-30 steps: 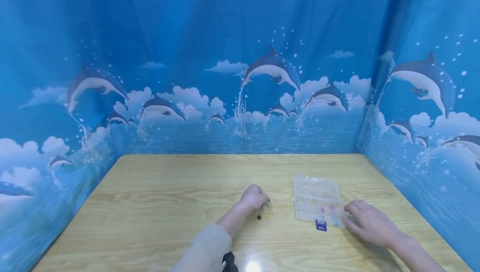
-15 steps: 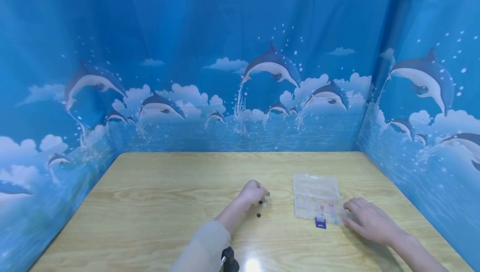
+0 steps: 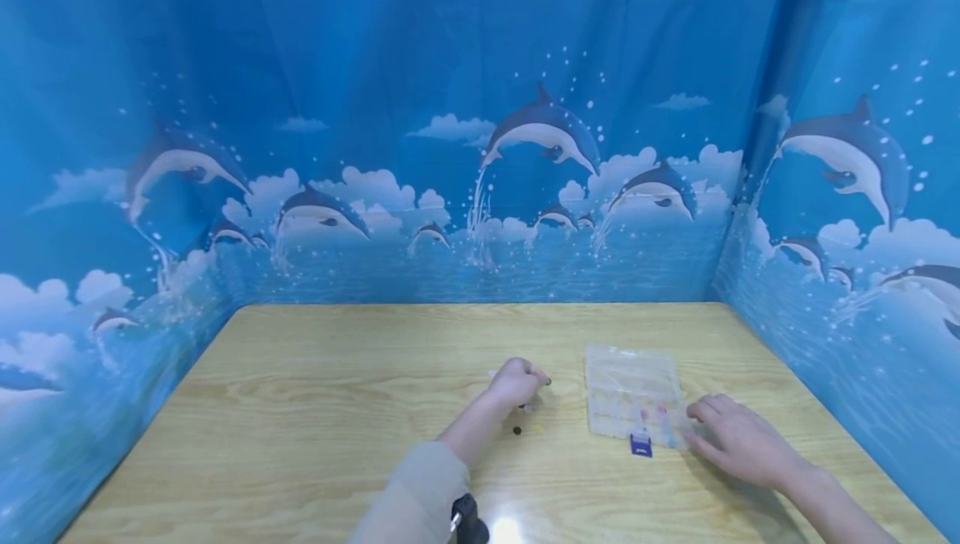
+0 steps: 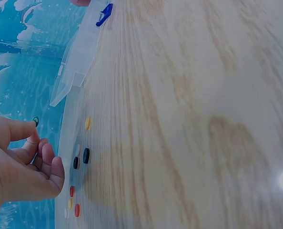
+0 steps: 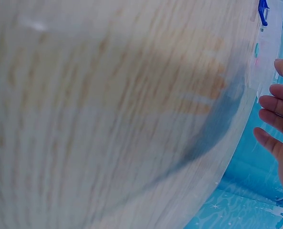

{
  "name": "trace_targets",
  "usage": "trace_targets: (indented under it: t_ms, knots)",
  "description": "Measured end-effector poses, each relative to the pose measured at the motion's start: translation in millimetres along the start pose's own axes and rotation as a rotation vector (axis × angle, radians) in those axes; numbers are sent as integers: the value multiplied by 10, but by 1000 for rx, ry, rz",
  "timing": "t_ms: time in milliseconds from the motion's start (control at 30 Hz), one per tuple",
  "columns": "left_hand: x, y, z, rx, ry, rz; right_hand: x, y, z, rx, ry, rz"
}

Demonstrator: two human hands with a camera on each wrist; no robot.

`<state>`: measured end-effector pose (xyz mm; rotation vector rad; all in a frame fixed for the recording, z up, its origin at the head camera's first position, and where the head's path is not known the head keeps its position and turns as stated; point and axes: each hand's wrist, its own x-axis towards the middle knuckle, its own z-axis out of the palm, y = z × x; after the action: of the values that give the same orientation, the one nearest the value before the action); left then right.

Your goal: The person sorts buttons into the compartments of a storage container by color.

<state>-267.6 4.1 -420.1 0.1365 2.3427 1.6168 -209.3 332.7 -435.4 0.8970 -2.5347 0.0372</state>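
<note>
- Here we go: our left hand [image 4: 25, 167] pinches a small green disc [image 4: 35, 120] at its edge, thumb and fingertip doing the work, the other fingers curled behind.
- With a piece this slight, we'd do best with a light, square grip; squeeze too hard and it could well shoot sideways.
- We'd want it carried high enough to miss the loose pieces, and wrist turned so the fingertips don't hide it from us.
- Over on the other side, our right hand [image 3: 742, 444] is relaxed, grasping nothing that we can see, fingertips at the right edge of the clear plastic box [image 3: 632, 369]; whether they touch it, we can't tell. A light steadying touch there would help.
- So the green disc sits at our left fingertips, left of the box, which lies between our hands, blue latch [image 3: 641, 445] towards us.
- Near the left hand, on the table [image 3: 337, 411], we spot a yellow piece [image 4: 87, 123], black pieces [image 4: 86, 155] and red pieces [image 4: 77, 210].
</note>
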Motion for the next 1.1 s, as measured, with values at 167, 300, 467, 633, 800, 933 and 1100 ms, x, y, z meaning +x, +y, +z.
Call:
trace_targets:
  t_ms: [167,300,467,633,800,933,1100]
  knots:
    - [17,2,31,-24,-21,23,-4,3,2,-2,1,1]
    - [38,12,56,-24,-19,31,-5,7,7,-7,8,-4]
    - [57,39,91,-4,-21,27,2,-1,-1,-5,8,-3]
    - [46,69,128,17,-21,23,1,-16,-11,-3,1,5]
    - [44,84,171,-11,-42,52,-10,-14,-4,0,0,10]
    - [52,97,202,-17,-55,68,-17,-10,2,-1,3,10]
    - [45,120,235,-25,-65,90,-14,-14,-7,-2,2,7]
